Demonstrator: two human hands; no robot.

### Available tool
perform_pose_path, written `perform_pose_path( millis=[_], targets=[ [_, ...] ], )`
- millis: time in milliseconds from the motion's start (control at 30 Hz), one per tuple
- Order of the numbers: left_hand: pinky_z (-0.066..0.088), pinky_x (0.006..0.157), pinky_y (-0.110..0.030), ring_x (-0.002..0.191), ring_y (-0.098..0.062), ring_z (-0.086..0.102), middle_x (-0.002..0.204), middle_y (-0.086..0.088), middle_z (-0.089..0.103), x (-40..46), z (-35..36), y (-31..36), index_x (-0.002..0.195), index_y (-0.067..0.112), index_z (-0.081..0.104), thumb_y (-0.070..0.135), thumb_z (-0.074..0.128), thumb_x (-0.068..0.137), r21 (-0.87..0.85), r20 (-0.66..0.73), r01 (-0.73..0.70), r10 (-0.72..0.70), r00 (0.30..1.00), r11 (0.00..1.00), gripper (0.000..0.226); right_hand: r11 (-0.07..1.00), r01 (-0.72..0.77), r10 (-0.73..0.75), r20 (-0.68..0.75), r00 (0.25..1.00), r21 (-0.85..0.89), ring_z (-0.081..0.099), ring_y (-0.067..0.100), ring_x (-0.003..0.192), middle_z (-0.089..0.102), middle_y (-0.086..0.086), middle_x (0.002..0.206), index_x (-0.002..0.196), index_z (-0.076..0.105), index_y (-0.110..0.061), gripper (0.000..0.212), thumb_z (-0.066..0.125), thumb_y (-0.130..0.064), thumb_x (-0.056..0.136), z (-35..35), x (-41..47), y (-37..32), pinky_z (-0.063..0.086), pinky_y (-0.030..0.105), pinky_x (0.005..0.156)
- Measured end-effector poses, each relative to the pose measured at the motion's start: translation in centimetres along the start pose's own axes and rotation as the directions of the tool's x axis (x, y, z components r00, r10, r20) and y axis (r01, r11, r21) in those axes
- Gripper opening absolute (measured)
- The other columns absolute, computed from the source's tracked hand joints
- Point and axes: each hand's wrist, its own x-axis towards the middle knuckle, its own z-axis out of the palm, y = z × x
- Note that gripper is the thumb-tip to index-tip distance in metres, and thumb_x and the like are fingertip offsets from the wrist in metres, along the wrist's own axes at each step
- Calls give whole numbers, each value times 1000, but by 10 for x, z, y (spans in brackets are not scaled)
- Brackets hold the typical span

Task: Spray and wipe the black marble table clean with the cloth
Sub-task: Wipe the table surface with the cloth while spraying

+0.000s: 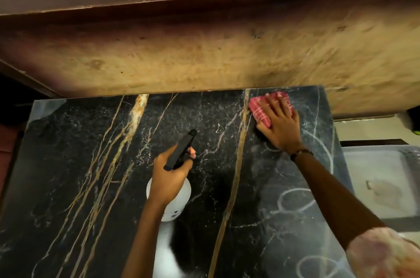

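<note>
- Head view: a black marble table with gold and white veins [91,164] fills the lower part of the frame, its far edge against a worn tan wooden surface with a dark brown border [204,50].
- The right hand [278,125] lies flat with fingers spread on a folded pink cloth with thin white stripes [261,109], pressing it onto the marble at the far right corner — the cloth sticks out past the fingertips and beside the thumb.
- A dark band [301,153] circles the right wrist, and a pale patterned sleeve [384,252] covers the upper arm at the lower right edge.
- The left hand [171,174] is wrapped around the neck of a white plastic spray bottle with a black trigger head [179,205]; the black nozzle points away toward the far edge, and one finger sits at the trigger.
- The bottle is near the table's middle, well apart from the cloth; whether it rests on the marble or is held above it cannot be told.
- Whitish looping streaks [295,200] mark the marble on the right side, near the right forearm.
- A light grey tray-like surface [381,182] sits just beyond the table's right edge — its contents are too blurred to name.
</note>
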Motion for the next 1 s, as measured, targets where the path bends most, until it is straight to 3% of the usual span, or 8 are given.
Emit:
perform_pose_path(
  millis=[133, 267, 400, 500, 667, 733, 833, 1000],
  targets=[
    [36, 44, -13, 42, -5, 46, 85, -22, 66, 1, 16, 4, 83, 9, 67, -10, 54, 84, 2, 1, 10, -10, 1000, 1000, 23, 989, -144, 144, 9, 990, 45, 13, 33, 145, 23, 3, 158, 149, 24, -31, 75, 38, -61, 81, 0, 50, -34, 14, 66, 109],
    [36, 45, -11, 41, -3, 44, 73, -11, 65, -2, 33, 8, 83, 9, 68, -10, 54, 83, 11, 29, 7, -8, 1000, 1000, 23, 992, 111, -114, 53, 992, 63, 12, 29, 146, 24, -1, 157, 147, 28, -32, 68, 39, -58, 86, 14, 47, -82, 14, 65, 111],
    [35, 44, -9, 39, -3, 45, 59, 7, 62, -4, 48, 12, 84, 6, 67, -10, 54, 84, 3, 36, 24, -24, 999, 1000, 20, 958, 285, -285, -1, 959, 18, 18, 25, 145, 29, -4, 155, 146, 33, -33, 68, 42, -60, 84, 21, -8, -60, 17, 55, 112],
    [37, 44, -11, 42, -2, 49, 76, -7, 66, -5, 54, 14, 83, 10, 67, -11, 53, 84, -18, 36, 18, -17, 999, 1000, 25, 992, 129, -129, -48, 990, -13, 18, 25, 145, 27, -2, 156, 146, 31, -31, 71, 38, -64, 83, 11, -36, -2, 23, 59, 110],
    [39, 47, -10, 43, 1, 50, 56, 11, 62, -12, 63, 12, 86, 4, 66, -12, 53, 83, 8, 61, 7, -7, 998, 1000, 22, 942, -322, 327, -40, 944, 97, 15, 31, 145, 27, 1, 156, 148, 28, -32, 76, 32, -65, 80, -8, -14, 21, 16, 62, 108],
    [37, 45, -10, 41, 0, 48, 55, 11, 62, -15, 66, 11, 86, 2, 66, -13, 53, 83, 5, 61, 3, -4, 998, 1000, 20, 912, -389, 394, -12, 919, 133, 9, 33, 146, 20, 2, 159, 149, 23, -32, 77, 32, -64, 80, -8, 10, -1, 7, 63, 111],
    [37, 45, -9, 41, 0, 47, 55, 11, 61, -19, 71, 13, 85, 2, 66, -12, 53, 83, 25, 77, -6, 4, 997, 1000, 19, 967, -227, 225, 26, 974, 116, 11, 32, 146, 20, 0, 158, 149, 25, -32, 74, 31, -65, 82, -1, 20, -27, 3, 63, 110],
    [39, 46, -11, 43, 0, 49, 58, 9, 61, -24, 80, 14, 84, 6, 67, -11, 54, 83, 61, 77, 8, -13, 997, 998, 21, 998, 48, -48, -2, 999, 40, 19, 25, 145, 29, -1, 155, 147, 30, -31, 70, 37, -61, 84, 5, -53, -7, 20, 61, 112]
  ],
)
